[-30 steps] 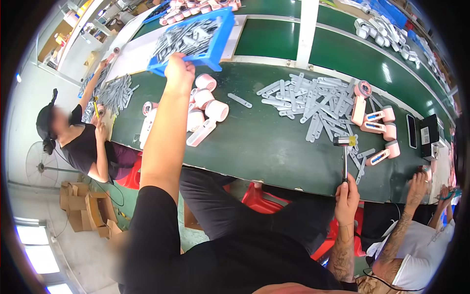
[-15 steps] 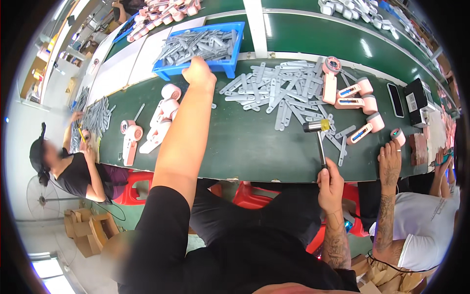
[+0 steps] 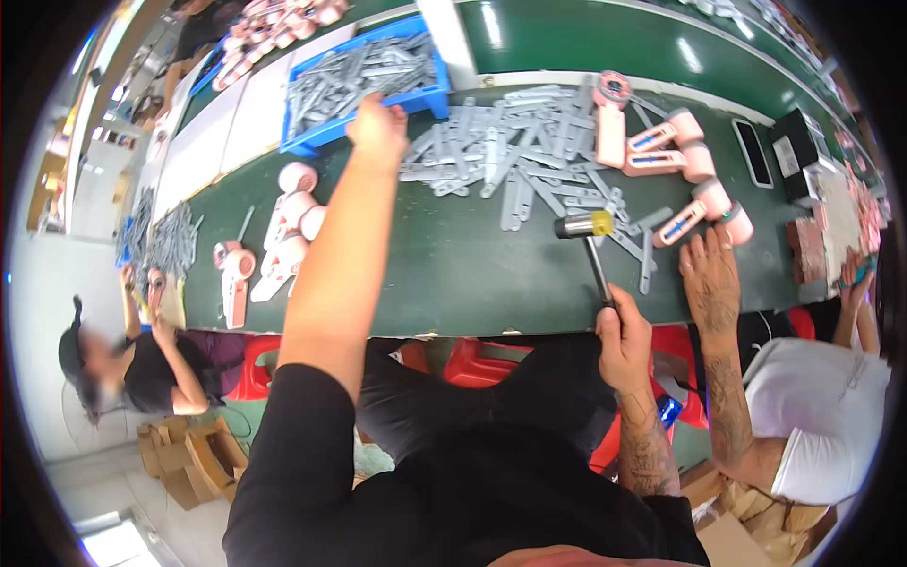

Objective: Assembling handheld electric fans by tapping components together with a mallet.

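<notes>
L hand stretched out, curled on blue bin rim — R hand fisted round hammer handle.

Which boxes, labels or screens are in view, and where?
Phone: flat on the table's far right, dark slim rectangle, screen off.
Black box: right of the phone, squarish, with a white label on top.
Cardboard boxes: on the floor at lower left, brown, flaps open.
Blue bin: far left of the table, rectangular, holding grey strips.

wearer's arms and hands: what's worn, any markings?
Both hands are bare, no gloves. Left hand ends a bare forearm; a black sleeve covers the upper arm only. Right hand has a forearm with dark tattoo patterns down to the wrist. No watch or rings visible.
</notes>
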A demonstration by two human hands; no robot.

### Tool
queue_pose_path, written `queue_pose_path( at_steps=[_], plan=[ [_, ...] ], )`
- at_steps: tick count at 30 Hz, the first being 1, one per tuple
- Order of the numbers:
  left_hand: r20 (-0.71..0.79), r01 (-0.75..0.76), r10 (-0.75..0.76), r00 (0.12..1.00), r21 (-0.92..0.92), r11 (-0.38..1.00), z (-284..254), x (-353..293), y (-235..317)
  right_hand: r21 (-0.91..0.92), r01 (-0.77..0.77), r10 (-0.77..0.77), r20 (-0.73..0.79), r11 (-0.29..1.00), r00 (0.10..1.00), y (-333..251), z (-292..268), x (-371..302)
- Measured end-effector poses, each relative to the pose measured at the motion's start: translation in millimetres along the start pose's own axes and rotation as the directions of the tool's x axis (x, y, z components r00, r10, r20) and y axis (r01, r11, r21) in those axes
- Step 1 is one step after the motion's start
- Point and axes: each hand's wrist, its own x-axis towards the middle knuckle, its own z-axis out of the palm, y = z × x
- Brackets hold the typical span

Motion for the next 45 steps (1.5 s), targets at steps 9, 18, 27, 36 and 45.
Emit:
queue_pose_path(
  at_steps=[9,18,27,36,45],
  plan=[
    [0.536,-0.486,0.214,0.817,0.440,0.755,-20,-152,-62,0.095,-0.092,0.092,0.009,0.991,0.996,-14,-1,-9],
    [0.961,-0.965,-0.209,0.182,0.215,0.148,72,-351,-171,0.084,-0.010,0.023,-0.155,0.996,0.988,-36,-44,-21],
    [0.950,-0.980,-0.240,0.198,0.191,-0.053,92,-357,-216,0.132,-0.189,0.223,-0.330,0.973,0.918,-11,-78,-55],
    [0.991,-0.988,-0.095,0.089,0.100,0.118,63,-345,-182,0.288,-0.145,0.261,-0.420,0.947,0.869,-12,-84,-38],
    [0.991,-0.985,-0.112,0.068,0.084,0.148,-85,-302,-12,0.319,-0.043,0.178,-0.407,0.947,0.896,-18,-71,-27]
  ],
)
